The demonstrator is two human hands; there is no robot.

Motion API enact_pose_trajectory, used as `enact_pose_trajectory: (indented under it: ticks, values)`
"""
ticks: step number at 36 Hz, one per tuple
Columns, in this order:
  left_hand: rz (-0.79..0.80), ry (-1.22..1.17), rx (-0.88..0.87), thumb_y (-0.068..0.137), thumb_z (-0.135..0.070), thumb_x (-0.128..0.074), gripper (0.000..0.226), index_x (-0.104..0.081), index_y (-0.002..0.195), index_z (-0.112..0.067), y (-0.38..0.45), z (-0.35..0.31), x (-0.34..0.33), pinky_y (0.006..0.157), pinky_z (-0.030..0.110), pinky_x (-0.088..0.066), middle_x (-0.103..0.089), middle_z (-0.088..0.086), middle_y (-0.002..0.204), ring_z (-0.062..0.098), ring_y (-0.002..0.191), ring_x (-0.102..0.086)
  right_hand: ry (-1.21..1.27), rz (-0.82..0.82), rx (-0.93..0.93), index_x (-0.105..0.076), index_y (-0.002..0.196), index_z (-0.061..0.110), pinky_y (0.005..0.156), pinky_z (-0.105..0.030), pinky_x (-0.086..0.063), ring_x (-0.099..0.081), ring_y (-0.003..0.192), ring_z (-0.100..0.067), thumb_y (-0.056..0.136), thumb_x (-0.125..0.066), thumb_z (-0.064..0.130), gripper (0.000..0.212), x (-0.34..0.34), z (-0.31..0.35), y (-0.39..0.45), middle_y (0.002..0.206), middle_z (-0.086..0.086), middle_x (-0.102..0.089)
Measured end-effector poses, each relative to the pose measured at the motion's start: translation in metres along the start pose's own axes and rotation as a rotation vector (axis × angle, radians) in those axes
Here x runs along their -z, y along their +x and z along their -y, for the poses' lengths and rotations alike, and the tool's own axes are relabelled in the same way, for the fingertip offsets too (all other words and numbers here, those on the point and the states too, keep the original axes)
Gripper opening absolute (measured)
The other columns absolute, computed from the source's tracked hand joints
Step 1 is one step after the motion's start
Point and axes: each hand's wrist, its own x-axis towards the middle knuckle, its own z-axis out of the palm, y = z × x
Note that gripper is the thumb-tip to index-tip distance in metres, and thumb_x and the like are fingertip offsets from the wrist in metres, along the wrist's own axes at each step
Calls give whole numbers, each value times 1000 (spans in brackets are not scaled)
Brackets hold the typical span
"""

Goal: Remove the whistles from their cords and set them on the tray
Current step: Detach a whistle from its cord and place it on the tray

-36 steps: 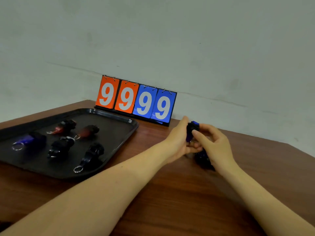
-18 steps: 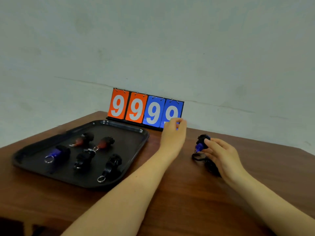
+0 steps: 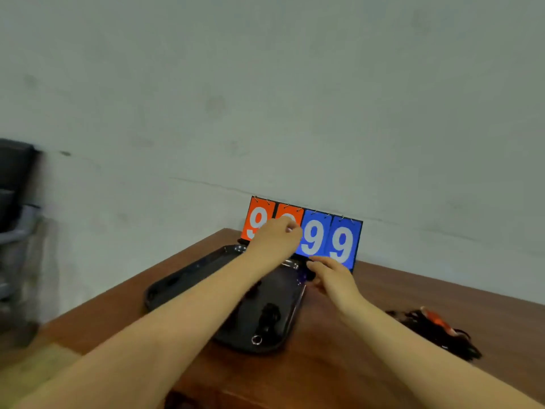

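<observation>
A black tray lies on the wooden table, and my left forearm crosses over it. One black whistle with a metal ring shows on the tray's near right part; other whistles there are blurred or hidden by the arm. My right hand holds a blue and black whistle at its fingertips, at the tray's far right corner. My left hand reaches to the scoreboard, with its fingers curled on the second orange card.
A tangle of black cords with a red whistle lies on the table to the right. The scoreboard stands against the wall behind the tray. A dark chair is at the far left, beyond the table edge.
My right hand has carried the blue whistle left from the table to the tray's far corner. My left hand has moved from the blue cards to the second orange card. The view has swung right.
</observation>
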Motion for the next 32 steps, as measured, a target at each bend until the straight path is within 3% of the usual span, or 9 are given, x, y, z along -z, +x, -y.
enact_pose_trajectory:
  ticks: [2, 4, 8, 12, 15, 19, 22, 27, 32]
  values:
    - [-12, 122, 65, 97, -25, -42, 27, -63, 107, -11, -6, 33, 26, 79, 32, -49, -66, 8, 105, 21, 94, -60, -53, 0, 22, -66, 111, 9, 63, -12, -45, -61, 81, -13, 92, -61, 22, 23, -17, 0, 1, 100, -5, -67]
    - [-30, 232, 135, 96, -22, -43, 27, -65, 102, -9, -18, 67, 56, 80, 35, -49, -67, 10, 104, 22, 94, -61, -96, 1, 6, -68, 109, 13, 79, -24, -47, -61, 95, -15, 90, -63, 28, 25, -33, -2, 1, 108, -3, -68]
    - [-56, 362, 281, 95, -26, -45, 26, -67, 109, -19, -42, 129, 99, 88, 31, -46, -64, 6, 117, 24, 105, -58, -289, 3, -5, -65, 106, 21, 88, -31, -46, -58, 103, -15, 89, -63, 37, 23, -54, -12, 2, 111, 4, -65]
    - [-56, 327, 422, 98, -28, -43, 33, -63, 120, -14, -66, 169, 115, 94, 31, -41, -59, 13, 128, 29, 116, -54, -461, 2, -44, -55, 101, 33, 98, -43, -45, -58, 107, -19, 87, -61, 46, 21, -57, -23, 1, 109, 6, -63]
    - [-60, 269, 367, 100, -21, -40, 29, -68, 107, -18, -72, 180, 113, 89, 31, -43, -65, 7, 121, 23, 109, -57, -496, 9, -28, -57, 95, 35, 97, -43, -46, -59, 106, -17, 85, -62, 47, 16, -57, -29, 1, 104, 7, -64]
    - [-12, 248, 344, 97, -15, -40, 34, -69, 115, -19, -69, 182, 110, 95, 31, -45, -64, -2, 123, 15, 110, -56, -443, 4, 6, -62, 92, 33, 97, -45, -45, -59, 102, -17, 86, -61, 45, 14, -57, -37, 1, 95, 8, -65]
    - [-28, 255, 340, 97, -15, -40, 34, -69, 115, -21, -69, 186, 111, 95, 33, -46, -65, -1, 123, 15, 109, -56, -400, 2, 18, -63, 88, 36, 94, -42, -48, -58, 103, -16, 84, -62, 47, 11, -57, -43, 2, 102, 3, -64]
    - [-70, 286, 281, 99, -16, -41, 30, -67, 115, -17, -72, 180, 110, 88, 28, -44, -63, 2, 122, 14, 103, -54, -380, -37, 78, -60, 117, 21, 83, -29, -43, -48, 113, -16, 91, -58, 39, 32, -55, -40, -4, 107, -1, -59]
    - [-188, 358, 29, 98, -22, -48, 21, -65, 110, -24, -83, 158, 102, 81, 24, -42, -54, -2, 108, 13, 97, -55, -423, -125, 147, -56, 126, 14, 85, -26, -36, -41, 119, -19, 97, -51, 30, 34, -39, -31, -27, 109, 0, -55]
